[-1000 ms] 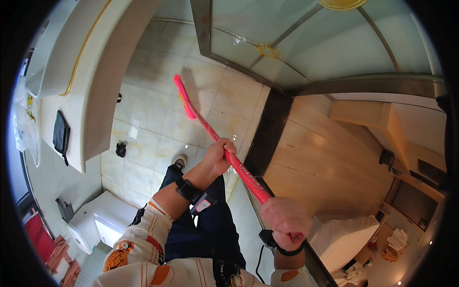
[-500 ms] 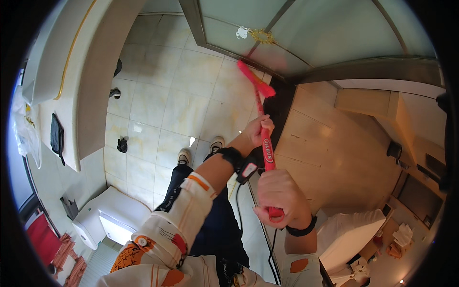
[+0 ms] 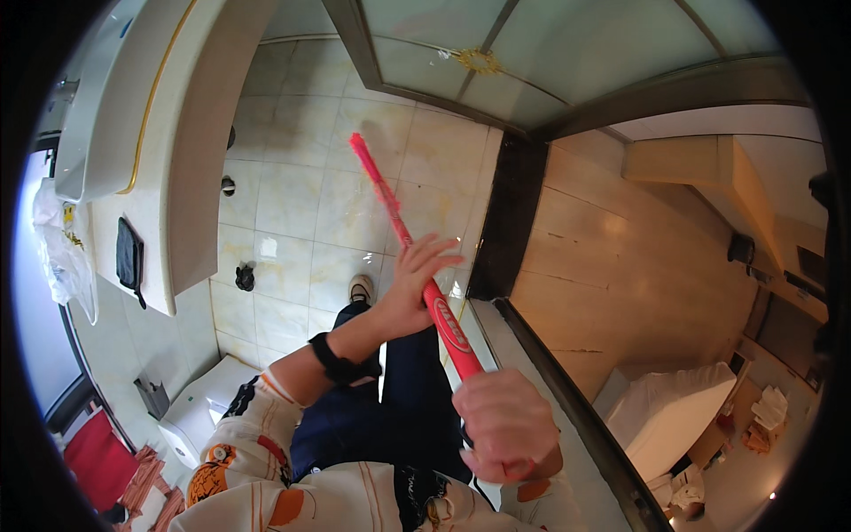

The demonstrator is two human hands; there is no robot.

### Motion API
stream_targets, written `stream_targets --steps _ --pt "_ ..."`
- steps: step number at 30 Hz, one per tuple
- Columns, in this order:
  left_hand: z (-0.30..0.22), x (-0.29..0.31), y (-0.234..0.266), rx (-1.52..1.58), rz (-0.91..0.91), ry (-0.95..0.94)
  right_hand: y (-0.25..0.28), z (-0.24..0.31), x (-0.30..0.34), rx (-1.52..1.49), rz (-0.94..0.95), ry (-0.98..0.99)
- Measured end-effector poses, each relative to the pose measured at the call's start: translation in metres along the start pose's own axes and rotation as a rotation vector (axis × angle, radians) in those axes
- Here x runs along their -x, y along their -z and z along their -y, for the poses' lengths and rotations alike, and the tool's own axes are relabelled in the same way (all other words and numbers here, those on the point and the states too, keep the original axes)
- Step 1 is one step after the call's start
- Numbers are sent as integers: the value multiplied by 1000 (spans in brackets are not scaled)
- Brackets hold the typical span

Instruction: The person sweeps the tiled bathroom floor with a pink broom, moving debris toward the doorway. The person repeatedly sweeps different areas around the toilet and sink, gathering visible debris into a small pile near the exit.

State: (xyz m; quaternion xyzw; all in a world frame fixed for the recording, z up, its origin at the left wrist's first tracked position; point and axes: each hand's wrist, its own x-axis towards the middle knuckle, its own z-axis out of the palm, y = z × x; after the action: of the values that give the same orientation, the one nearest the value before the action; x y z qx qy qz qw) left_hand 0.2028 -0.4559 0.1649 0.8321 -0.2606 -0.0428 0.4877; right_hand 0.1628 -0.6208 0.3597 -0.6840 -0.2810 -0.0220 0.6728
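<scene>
A red broom (image 3: 454,334) with pinkish-red bristles slants across the middle, its head held over the pale tiled floor (image 3: 288,197). At the near end of its handle, my right hand (image 3: 507,424) is wrapped tight round the grip, slightly blurred. Farther up the handle lies my left hand (image 3: 415,282), fingers stretched out and spread across the shaft, touching it without closing round it. A black band (image 3: 332,359) circles my left wrist. Whether the bristles touch the tiles I cannot tell.
A white counter (image 3: 191,177) with a black pouch (image 3: 129,257) stands left. A small black object (image 3: 245,277) lies on the tiles. Frosted glass doors (image 3: 425,75) rise ahead. A dark threshold (image 3: 510,213) borders the wooden floor (image 3: 585,257). My shoe (image 3: 361,288) is below the broom.
The broom head has swung left, away from the threshold and over the tiles. My left hand has moved left and its fingers have spread off the handle; my right hand has come lower.
</scene>
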Motion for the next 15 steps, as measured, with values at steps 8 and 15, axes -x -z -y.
stream_targets --steps 8,15 --pt "13 -19 -87 416 128 -100 -37 -13 14 282 -62 -176" --pt "30 49 -75 266 165 -65 -80 -16 47 186 -190 -212"
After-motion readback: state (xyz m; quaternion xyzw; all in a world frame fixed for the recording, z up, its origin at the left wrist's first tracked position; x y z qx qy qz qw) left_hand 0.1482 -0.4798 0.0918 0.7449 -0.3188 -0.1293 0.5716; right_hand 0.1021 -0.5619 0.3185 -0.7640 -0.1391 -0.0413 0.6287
